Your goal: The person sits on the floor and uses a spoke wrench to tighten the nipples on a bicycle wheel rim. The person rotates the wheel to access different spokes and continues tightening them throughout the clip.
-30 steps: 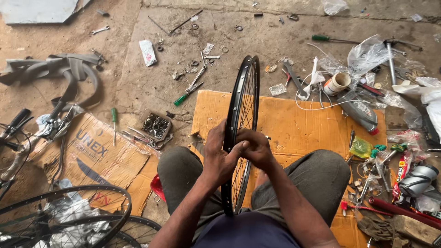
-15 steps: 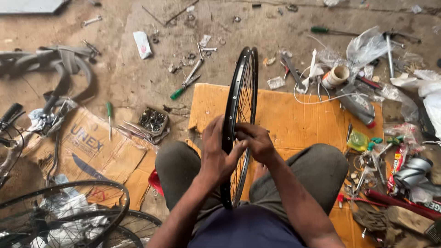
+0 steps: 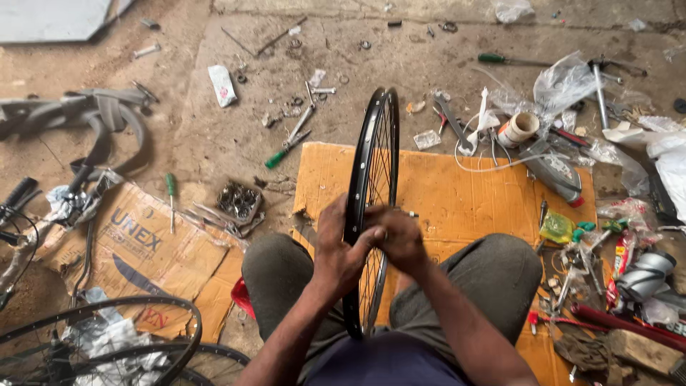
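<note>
Item, our grip: the left hand (image 3: 336, 250) wraps its fingers over the near edge of a black spoked bicycle rim (image 3: 371, 186), while the right hand (image 3: 400, 239) pinches shut at the spokes beside it, on what we cannot tell. The rim stands upright between our knees, over an orange cardboard sheet (image 3: 457, 193) on the floor. Around us: a green-handled screwdriver (image 3: 286, 148) to the left, a tape roll (image 3: 518, 129) to the right, another wheel (image 3: 107, 343) at lower left.

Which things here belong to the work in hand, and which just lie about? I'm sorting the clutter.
In hand: left hand, right hand, black spoked wheel rim.
Lying about: green screwdriver, tape roll, cardboard sheet, other wheel.
</note>
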